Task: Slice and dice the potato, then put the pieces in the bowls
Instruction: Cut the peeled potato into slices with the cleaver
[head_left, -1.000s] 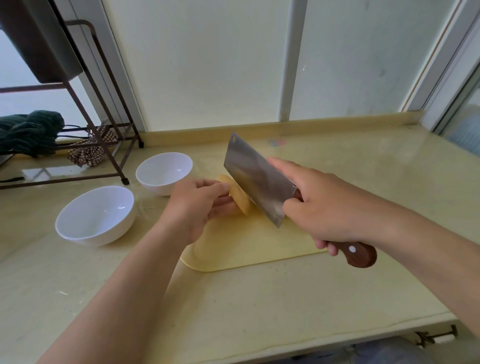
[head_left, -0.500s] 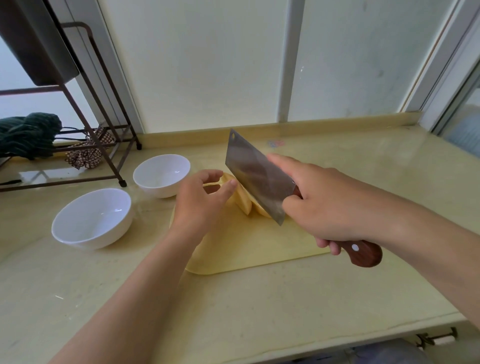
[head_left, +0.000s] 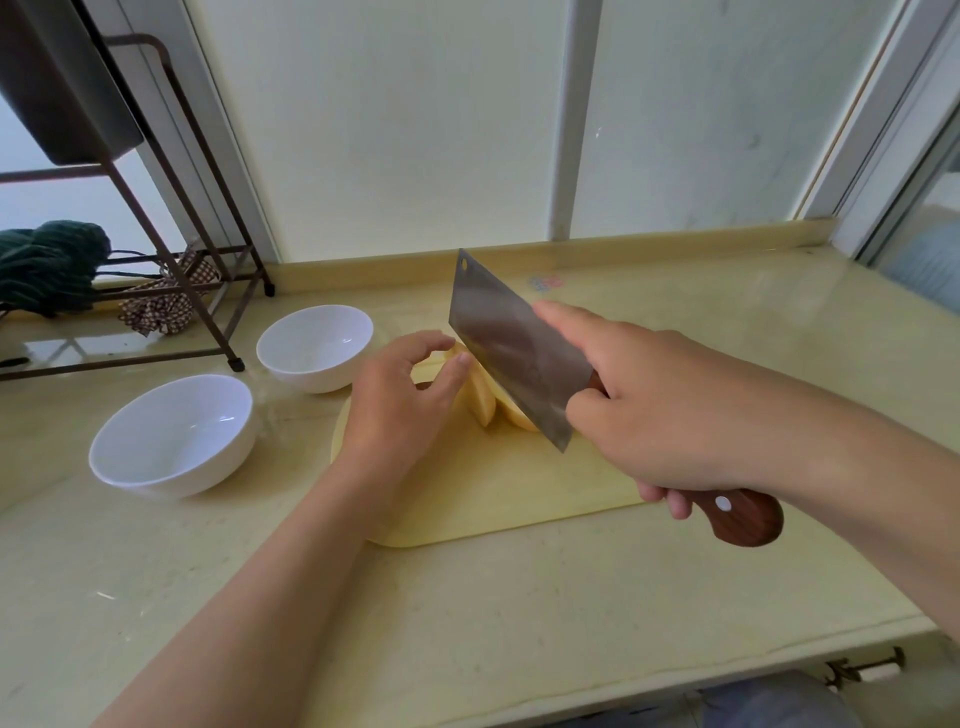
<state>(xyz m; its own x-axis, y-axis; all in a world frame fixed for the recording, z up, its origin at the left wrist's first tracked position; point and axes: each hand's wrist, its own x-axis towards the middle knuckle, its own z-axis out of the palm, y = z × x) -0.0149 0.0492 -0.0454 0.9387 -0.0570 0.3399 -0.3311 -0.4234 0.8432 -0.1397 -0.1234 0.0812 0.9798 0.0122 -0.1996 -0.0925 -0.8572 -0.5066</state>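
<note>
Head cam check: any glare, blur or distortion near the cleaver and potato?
Head view: backlit by the frosted window, so light is soft and shadows faint; pale glare on the far-right counter; wide-angle lens slants the rack and window frame; cleaver and potato are sharp, no motion blur.

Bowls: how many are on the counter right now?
2. The near bowl sits left of the cutting board; the far bowl sits behind it, farther from the person. None seems hidden.
</note>
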